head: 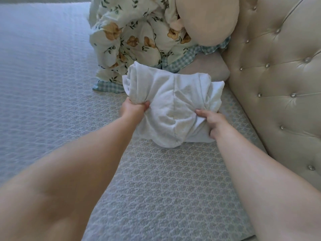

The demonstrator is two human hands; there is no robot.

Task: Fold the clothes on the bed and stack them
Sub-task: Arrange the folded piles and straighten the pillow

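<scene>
White bunched cotton garment (171,108) at centre frame is clamped by left hand (134,108) and right hand (211,123), apparently mid-fold; no stack visible.

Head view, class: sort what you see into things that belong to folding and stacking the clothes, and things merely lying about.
Belongs to the job:
white garment, bunched
left hand, gripping it
right hand, gripping it
bed cover, the work surface

Lying about:
floral quilt
beige pillow
tufted headboard
</scene>
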